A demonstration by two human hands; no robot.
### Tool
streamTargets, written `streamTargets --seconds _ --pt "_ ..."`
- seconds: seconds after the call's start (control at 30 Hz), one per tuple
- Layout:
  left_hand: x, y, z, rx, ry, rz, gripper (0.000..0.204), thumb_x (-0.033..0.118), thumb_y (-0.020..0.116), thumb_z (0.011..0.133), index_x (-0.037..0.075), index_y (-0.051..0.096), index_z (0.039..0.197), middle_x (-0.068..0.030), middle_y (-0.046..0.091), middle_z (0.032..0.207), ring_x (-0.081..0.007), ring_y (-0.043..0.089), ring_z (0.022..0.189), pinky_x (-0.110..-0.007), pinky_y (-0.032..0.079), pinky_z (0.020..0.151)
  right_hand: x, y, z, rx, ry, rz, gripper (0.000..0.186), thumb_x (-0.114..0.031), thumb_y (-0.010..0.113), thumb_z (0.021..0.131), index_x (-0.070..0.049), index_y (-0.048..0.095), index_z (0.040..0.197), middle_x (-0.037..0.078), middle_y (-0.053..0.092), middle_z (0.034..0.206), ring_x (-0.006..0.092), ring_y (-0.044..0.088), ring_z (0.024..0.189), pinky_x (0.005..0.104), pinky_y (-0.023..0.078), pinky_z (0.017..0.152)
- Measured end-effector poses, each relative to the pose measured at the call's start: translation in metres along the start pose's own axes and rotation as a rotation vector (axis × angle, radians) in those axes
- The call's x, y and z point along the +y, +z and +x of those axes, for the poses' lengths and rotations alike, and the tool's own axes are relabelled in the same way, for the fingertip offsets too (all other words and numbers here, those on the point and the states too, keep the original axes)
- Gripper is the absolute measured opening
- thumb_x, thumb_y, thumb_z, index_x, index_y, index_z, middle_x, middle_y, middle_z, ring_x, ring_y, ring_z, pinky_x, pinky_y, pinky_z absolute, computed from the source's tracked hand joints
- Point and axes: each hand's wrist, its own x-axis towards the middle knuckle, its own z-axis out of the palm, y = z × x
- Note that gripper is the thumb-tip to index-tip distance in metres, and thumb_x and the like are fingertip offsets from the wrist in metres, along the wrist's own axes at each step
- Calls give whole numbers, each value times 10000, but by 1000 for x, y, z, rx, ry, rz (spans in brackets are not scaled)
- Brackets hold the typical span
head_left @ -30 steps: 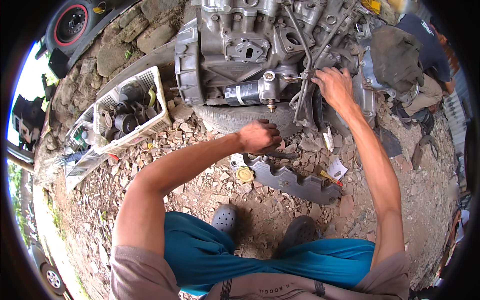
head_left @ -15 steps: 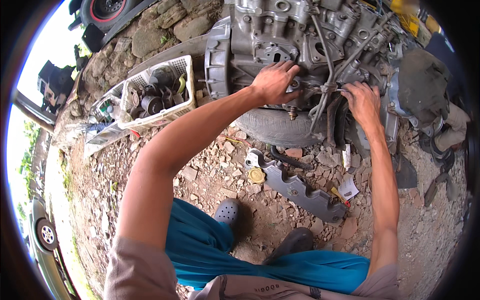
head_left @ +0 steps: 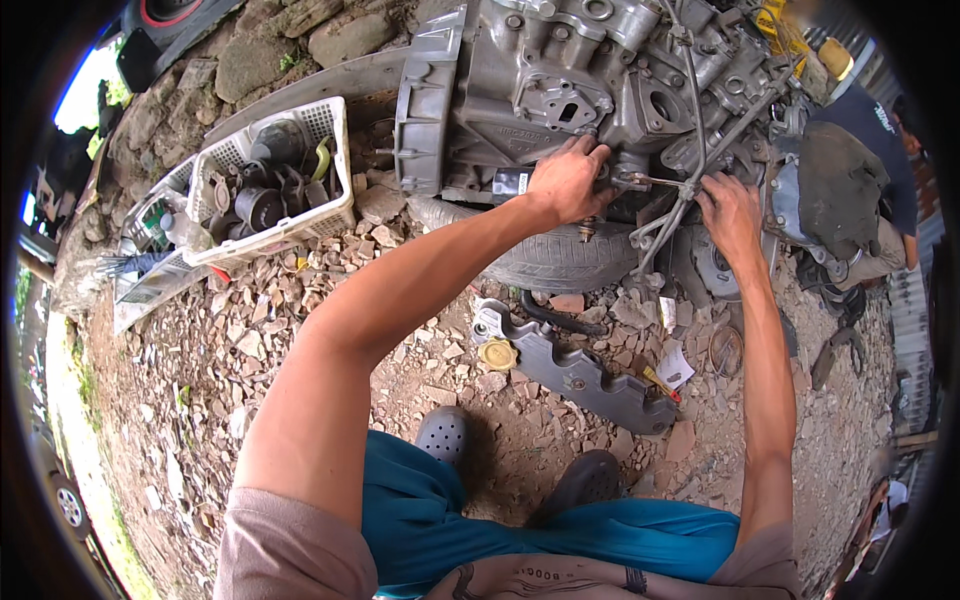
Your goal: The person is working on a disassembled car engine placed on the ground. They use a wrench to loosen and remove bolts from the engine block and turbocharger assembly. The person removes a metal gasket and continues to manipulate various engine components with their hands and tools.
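A grey engine block (head_left: 560, 70) rests on a black tyre (head_left: 560, 262) on stony ground. My left hand (head_left: 570, 180) is closed over a dark cylindrical part (head_left: 510, 185) on the engine's lower side. A thin metal shaft (head_left: 650, 182) runs from that hand to the right. My right hand (head_left: 730, 215) grips a bundle of thin metal pipes (head_left: 690, 150) that rise along the engine's right side. What lies under either palm is hidden.
A grey engine cover (head_left: 590, 375) and a yellow cap (head_left: 497, 353) lie on the rubble in front of my grey clogs (head_left: 443, 435). A white basket (head_left: 330, 120) of dark parts stands at the left. Another person (head_left: 870, 130) crouches at the right.
My left hand rose from the rubble near the engine cover to the engine's side and closed there. My right hand stayed at the pipes. The view moved closer to the engine.
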Motion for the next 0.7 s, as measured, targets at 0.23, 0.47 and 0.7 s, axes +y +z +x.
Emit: streamTargets --seconds 0.23,0.47,0.7 --pt "2 11 -6 82 -47 -222 475 228 734 786 23 562 1178 -198 530 1167 -398 532 1143 -487 473 957 8 9 -7 -31 -65 -28 209 -112 697 811 -73 677 1016 60 640 934 275 611 924 422 432 771" --pt "-6 19 -10 135 -29 -295 453 197 736 766 42 569 1158 -191 530 1144 -391 537 1112 -482 468 943 -10 1 1 -113 -42 -47 179 -106 682 829 -96 709 1006 68 685 1004 301 624 947 415 447 778" --pt "-4 22 -9 143 -51 -295 456 212 743 770 66 586 1172 -188 528 1161 -387 531 1124 -492 459 953 -11 -1 21 -120 -35 -121 279 -306 687 878 -51 670 992 142 654 907 341 623 871 432 452 751"
